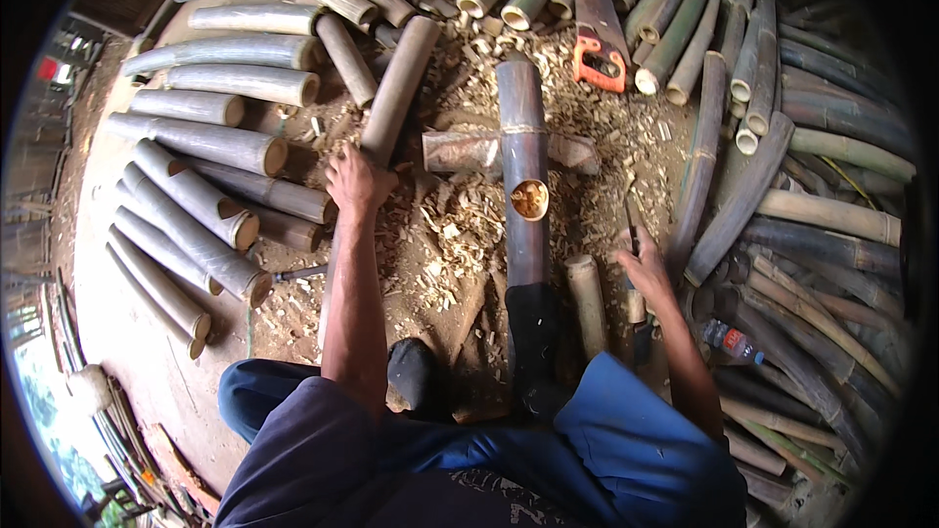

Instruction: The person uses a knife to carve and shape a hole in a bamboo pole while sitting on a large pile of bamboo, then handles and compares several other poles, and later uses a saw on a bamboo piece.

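My left hand (360,178) is closed round a long grey-brown bamboo tube (403,83), which slants away from me and passes under my forearm. My right hand (646,264) grips a narrow dark-bladed hand tool (631,212), its blade upward in view; its exact kind is unclear. Between the hands, a dark bamboo tube (521,117) lies across a short wooden log (460,152). A round hole (530,200) is cut in its upper side, with pale wood showing inside. My black-socked foot (534,332) rests against the tube's near end.
Cut bamboo tubes (235,83) lie in rows at the left, and more bamboo poles (831,142) pile up at the right. A handsaw with an orange handle (599,64) lies at the back. Wood chips (450,235) cover the ground. A plastic bottle (729,340) lies near my right arm.
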Motion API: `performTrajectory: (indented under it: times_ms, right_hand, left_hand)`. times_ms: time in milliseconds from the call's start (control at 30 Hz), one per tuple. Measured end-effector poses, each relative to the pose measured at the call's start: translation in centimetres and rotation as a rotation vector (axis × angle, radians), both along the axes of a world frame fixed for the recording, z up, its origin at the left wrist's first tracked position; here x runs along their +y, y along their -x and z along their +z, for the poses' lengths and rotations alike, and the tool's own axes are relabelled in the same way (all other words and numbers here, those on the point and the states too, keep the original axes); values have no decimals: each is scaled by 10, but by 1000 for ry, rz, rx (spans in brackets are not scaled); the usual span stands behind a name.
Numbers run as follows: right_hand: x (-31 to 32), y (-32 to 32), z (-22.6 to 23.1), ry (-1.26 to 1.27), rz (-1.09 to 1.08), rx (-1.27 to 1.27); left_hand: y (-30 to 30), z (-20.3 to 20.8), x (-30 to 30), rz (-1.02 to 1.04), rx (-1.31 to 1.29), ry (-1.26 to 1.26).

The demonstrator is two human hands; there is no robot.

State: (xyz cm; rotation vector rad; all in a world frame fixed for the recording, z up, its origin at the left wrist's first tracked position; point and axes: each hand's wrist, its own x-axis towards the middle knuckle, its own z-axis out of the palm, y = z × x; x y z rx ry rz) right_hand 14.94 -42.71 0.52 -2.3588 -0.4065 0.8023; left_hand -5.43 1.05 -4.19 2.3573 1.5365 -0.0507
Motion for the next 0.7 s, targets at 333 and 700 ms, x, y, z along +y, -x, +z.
performTrajectory:
  times_ms: [333, 700]
  right_hand:
    - [3, -20, -53, 309, 190, -530]
    - [131, 130, 51, -605, 271, 164]
  left_hand:
    - [14, 49, 9, -28, -462, 758]
    - [-95, 214, -86, -60, -1189, 698]
